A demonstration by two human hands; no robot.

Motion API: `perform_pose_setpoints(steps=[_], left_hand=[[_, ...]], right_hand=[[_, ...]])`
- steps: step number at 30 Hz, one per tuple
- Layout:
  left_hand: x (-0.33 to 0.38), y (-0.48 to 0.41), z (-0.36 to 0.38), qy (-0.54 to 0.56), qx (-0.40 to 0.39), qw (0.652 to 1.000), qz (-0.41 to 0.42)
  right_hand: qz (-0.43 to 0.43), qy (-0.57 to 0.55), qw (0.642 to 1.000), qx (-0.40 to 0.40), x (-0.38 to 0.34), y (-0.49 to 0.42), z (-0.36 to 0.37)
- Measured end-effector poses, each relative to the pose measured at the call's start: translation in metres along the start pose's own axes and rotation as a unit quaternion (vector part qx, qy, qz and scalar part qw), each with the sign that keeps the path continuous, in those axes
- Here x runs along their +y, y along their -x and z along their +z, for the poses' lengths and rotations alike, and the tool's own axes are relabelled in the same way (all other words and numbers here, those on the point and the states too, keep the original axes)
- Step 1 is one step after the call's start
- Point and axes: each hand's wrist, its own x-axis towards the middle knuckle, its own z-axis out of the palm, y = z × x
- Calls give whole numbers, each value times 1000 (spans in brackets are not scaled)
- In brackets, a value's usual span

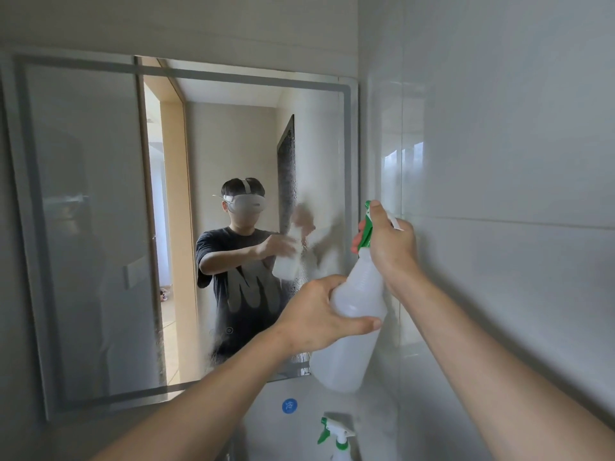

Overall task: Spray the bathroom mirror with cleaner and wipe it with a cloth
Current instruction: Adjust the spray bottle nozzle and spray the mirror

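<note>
The mirror [83, 211] hangs on the wall ahead of you. Only its right-hand part shows a hazy film of cleaner [321, 237]; the rest of the glass looks dry, as far as can be seen. You hold the spray bottle [361, 294] up just in front of the mirror's lower right corner, nozzle towards the glass. Your left grip [316, 314] is wrapped round the bottle's body, and your right grip [389, 247] is curled round the green trigger head. I judge you are partway through spraying: the middle and left of the mirror are not yet wetted, and wiping has not begun. No cloth is in view. A second spray bottle [336, 440] stands below the mirror, near a blue sticker [289, 406].
</note>
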Motion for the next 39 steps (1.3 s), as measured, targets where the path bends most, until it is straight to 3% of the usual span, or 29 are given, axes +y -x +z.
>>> perform_pose_setpoints(steps=[12, 22, 39], left_hand=[[34, -35, -16, 28, 3, 998, 57], [30, -44, -2, 42, -47, 997, 55], [96, -81, -45, 2, -42, 994, 100]], right_hand=[[-82, -8, 997, -2, -46, -39, 7], [-101, 81, 992, -5, -44, -39, -5], [-152, 33, 988, 4, -111, -81, 8]])
